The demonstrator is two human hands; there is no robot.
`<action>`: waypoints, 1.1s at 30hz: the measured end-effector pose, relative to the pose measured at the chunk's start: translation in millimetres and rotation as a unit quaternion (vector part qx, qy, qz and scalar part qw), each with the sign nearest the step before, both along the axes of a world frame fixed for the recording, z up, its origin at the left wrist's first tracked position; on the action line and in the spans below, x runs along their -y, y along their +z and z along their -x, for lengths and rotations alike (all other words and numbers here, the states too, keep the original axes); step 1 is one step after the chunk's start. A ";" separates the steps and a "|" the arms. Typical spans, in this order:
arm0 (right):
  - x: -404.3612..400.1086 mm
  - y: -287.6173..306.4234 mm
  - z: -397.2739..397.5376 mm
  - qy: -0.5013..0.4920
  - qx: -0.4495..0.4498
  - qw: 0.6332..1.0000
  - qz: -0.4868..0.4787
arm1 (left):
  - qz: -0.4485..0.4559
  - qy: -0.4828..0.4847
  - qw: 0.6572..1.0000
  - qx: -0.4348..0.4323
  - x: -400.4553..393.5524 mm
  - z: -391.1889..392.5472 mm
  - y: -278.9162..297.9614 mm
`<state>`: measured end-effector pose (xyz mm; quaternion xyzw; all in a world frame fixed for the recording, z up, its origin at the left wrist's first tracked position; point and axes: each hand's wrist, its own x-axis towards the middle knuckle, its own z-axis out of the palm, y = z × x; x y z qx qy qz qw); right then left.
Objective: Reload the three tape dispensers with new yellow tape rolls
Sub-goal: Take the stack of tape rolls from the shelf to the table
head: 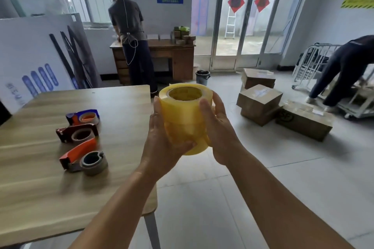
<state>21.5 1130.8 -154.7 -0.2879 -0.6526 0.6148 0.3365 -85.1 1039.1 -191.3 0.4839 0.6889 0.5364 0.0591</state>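
A stack of yellow tape rolls is held upright in the air just past the table's right edge. My left hand grips it from the left and below, and my right hand presses on its right side. Three tape dispensers lie in a row on the wooden table: a blue one farthest, a dark red one in the middle, an orange one nearest. Each carries a nearly bare cardboard core.
A white printed board leans behind the table. Cardboard boxes lie on the tiled floor to the right. One person stands at a wooden desk at the back. Another bends over a metal cart at far right.
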 end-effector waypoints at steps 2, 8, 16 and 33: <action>-19.0 0.7 12.8 0.010 -0.013 1.000 0.012 | 0.009 -0.002 1.000 0.011 -19.7 13.6 -1.0; -66.5 -2.6 61.3 0.056 -0.027 0.998 0.022 | 0.000 0.037 0.999 0.027 -58.8 49.5 -5.6; -139.4 -23.0 142.3 0.158 -0.033 0.986 0.040 | -0.003 0.127 0.989 0.074 -110.4 98.3 -8.0; -210.0 -56.9 300.3 0.425 0.022 0.900 0.090 | -0.187 0.395 0.853 0.285 -172.3 175.7 -18.4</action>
